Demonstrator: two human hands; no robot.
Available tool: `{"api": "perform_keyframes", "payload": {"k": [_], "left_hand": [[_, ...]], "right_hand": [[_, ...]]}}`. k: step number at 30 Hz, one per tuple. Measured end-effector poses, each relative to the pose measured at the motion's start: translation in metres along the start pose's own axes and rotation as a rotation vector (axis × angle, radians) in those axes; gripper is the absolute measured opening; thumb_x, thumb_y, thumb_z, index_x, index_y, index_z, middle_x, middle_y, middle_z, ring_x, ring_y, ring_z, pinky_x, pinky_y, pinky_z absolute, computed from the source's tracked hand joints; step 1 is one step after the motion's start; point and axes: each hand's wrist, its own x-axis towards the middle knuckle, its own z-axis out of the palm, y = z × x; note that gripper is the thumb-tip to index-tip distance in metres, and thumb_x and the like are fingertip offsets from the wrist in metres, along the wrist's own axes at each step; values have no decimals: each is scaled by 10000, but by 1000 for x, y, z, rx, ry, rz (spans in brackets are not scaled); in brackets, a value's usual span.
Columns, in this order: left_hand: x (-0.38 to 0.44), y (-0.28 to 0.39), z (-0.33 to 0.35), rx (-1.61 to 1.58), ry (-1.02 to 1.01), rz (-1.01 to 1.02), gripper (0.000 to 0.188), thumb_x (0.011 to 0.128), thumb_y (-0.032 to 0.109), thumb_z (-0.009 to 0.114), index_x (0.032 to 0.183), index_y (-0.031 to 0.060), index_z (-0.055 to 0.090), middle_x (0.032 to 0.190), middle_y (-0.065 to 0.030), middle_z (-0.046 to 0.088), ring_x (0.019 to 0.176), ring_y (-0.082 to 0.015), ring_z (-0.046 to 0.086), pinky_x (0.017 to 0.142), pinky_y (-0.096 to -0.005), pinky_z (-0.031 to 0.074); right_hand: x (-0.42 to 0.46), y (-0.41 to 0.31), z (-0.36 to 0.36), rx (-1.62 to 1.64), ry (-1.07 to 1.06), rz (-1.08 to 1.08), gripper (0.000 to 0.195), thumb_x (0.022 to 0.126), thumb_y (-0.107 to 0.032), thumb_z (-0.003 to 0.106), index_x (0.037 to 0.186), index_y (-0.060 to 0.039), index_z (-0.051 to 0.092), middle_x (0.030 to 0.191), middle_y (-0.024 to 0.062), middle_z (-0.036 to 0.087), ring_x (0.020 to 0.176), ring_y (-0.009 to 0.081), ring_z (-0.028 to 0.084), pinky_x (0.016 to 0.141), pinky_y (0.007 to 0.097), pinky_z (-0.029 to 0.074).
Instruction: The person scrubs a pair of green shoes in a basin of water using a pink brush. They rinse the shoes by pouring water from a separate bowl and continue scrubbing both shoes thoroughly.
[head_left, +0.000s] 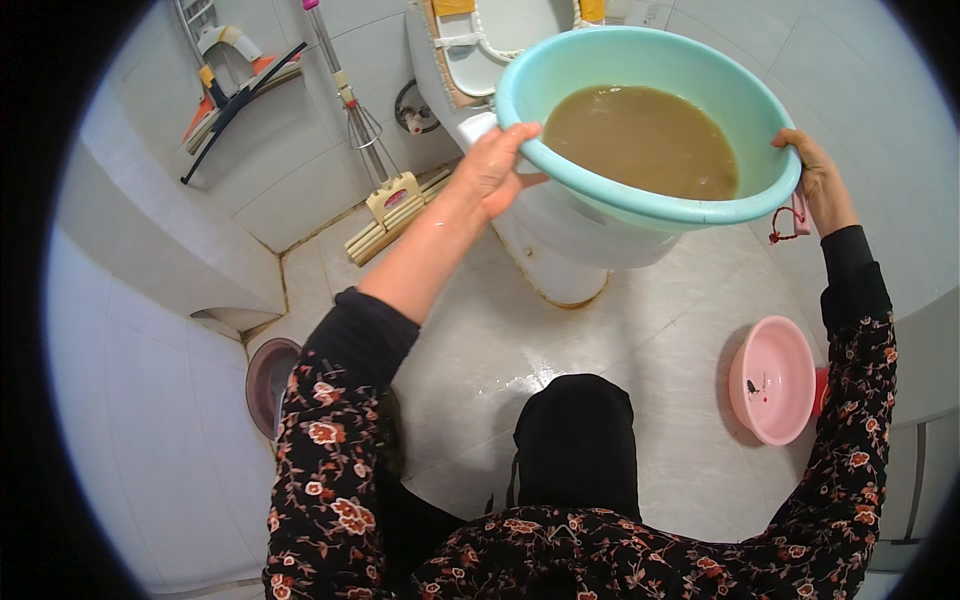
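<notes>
A large turquoise plastic basin (660, 206) holds murky brown water (637, 142) and is raised over a white toilet (570, 281). My left hand (499, 169) grips its rim at the left, thumb on top. At the right, my right hand (814, 176) holds the opposite rim, with the thumb over the edge. Beside that hand hangs a pink handle with a red cord (787, 225); what it belongs to is hidden. Most of the toilet bowl lies hidden behind the basin, while the open lid and seat (469, 67) show behind it.
A pink basin (772, 382) rests on the tiled floor at the right, partly covering a red object (821, 390). A dark reddish basin (270, 386) is at the left. A sponge mop (394, 202) and a squeegee (244, 109) stand near the wall. The floor looks wet (532, 375).
</notes>
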Motion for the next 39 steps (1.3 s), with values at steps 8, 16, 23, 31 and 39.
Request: {"api": "perform_keyframes", "payload": {"k": [8,16,23,31,39], "left_hand": [[37,-70,50,-342,-64,-242,488,932,137,502,1334,-64,309,1322,-212,415,1206,-327,476,1008,-512,414],[56,-98,47,-325,-49,-351,624,957,276,444,1367,-120,191,1397,-281,316,1287,-375,383,1060,-501,352],[29,-91,-33,495,154,-158,327,915,244,534,1116,-7,589,1102,-90,579,947,-173,581,793,-288,524],[-105,-92,-182,848,167,-209,312,932,302,490,994,34,637,968,-12,628,842,-101,573,715,-245,479],[-202,-145,-329,1901,20,-474,262,817,261,590,875,17,665,917,-176,664,902,-352,621,776,-445,495]], "right_hand": [[10,-23,-61,-201,165,-114,422,618,-12,582,1023,16,466,829,140,535,632,278,589,535,414,553],[28,-45,-69,-306,273,-445,499,609,9,614,1069,-19,424,863,134,492,723,297,579,555,442,544],[27,-82,-31,-677,200,-682,567,636,44,570,1186,21,435,1060,163,537,902,255,591,692,410,539],[-30,-71,74,-966,444,-1018,785,684,17,495,1428,-2,243,1205,338,508,1136,417,516,969,392,401],[-90,-22,190,-1222,152,-1206,669,707,72,422,1362,-52,363,1169,268,557,1068,439,532,889,472,436]]}}
